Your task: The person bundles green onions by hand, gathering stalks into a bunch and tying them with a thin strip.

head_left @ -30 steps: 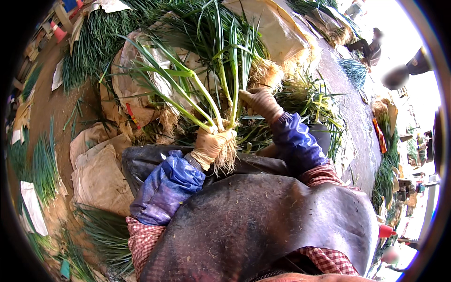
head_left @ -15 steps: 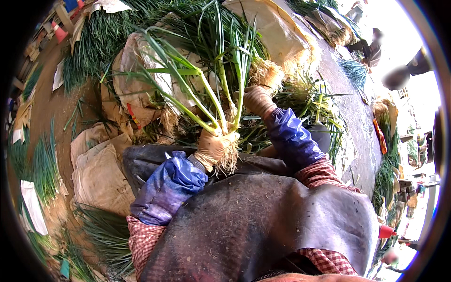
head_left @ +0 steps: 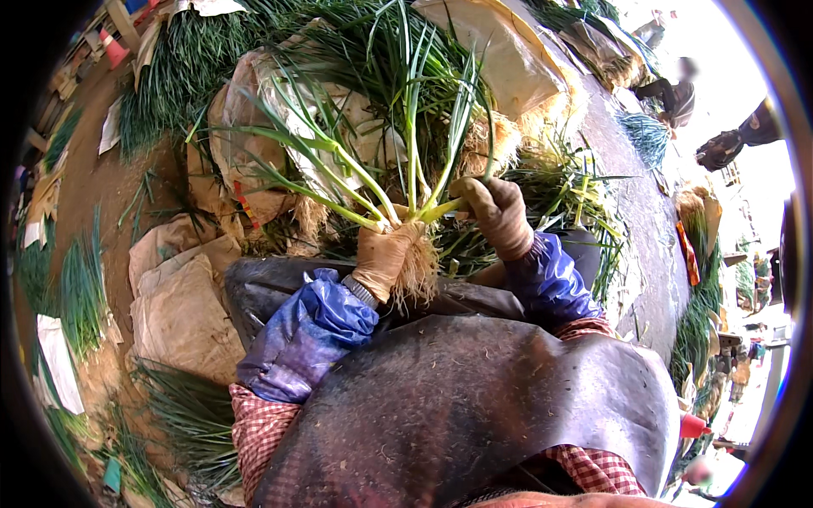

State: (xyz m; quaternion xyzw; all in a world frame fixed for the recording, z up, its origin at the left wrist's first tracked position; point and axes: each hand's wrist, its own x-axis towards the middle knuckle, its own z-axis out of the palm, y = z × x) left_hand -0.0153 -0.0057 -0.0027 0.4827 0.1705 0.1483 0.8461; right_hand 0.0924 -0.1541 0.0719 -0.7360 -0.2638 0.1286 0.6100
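Note:
In a tan glove, my left hand (head_left: 378,258) is closed round the root ends of several green onions (head_left: 413,182), whose stalks fan upward and away from me. Pale stringy roots hang beside the glove over my lap. My right hand (head_left: 498,212), also gloved, pinches one stalk on the right side of this bunch, and a green leaf rises above its fingers. Just beyond the right hand lies another bundle of green onions, its shaggy roots (head_left: 491,142) facing me. Loose trimmings (head_left: 555,190) are piled to the right of that hand.
A dark rubber apron (head_left: 457,398) covers my lap. Folded tan sacks (head_left: 182,296) lie at the left, and a pale sack (head_left: 500,51) covers onions at the back. More green onion heaps (head_left: 195,72) stand at the far left. People (head_left: 673,97) are at the far right.
My right hand has come down and slightly right, from behind the bunch to a stalk at its right side. That stalk now leans further right. My left hand keeps its hold.

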